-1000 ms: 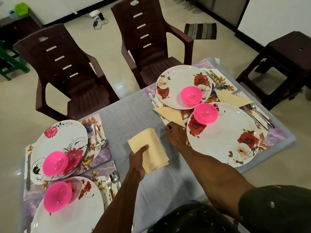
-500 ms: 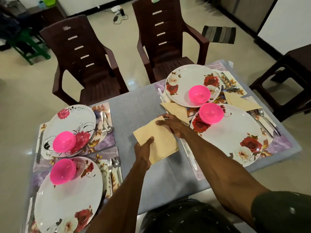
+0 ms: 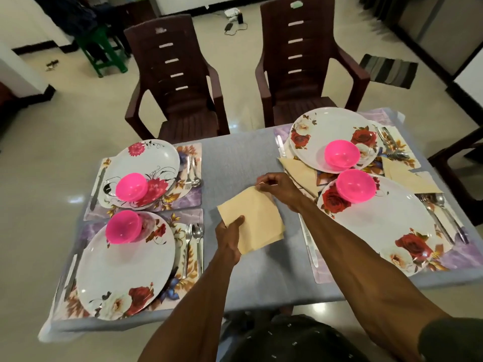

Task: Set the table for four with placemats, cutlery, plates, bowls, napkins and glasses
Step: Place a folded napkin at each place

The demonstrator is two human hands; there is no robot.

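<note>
1. The napkin (image 3: 252, 220) lies on the bare tabletop (image 3: 235, 158) between the left and right settings, held at two corners: the far corner is pinched in the right hand (image 3: 278, 188), and the near left edge is gripped between thumb and fingers of the left hand (image 3: 231, 236).
2. A fold is judged to be under way; two folded napkins are already placed just beyond the right grip, and none is seen by the left plates.
3. If the far corner is pulled while the left grip is loose, the layers could slide apart and the fold be skewed.
4. Close to the right of the right grip stand a plate (image 3: 392, 226) and a pink bowl (image 3: 355, 185); these could be knocked by a wide wrist swing.
5. No glasses are seen; that step is judged undone.
</note>
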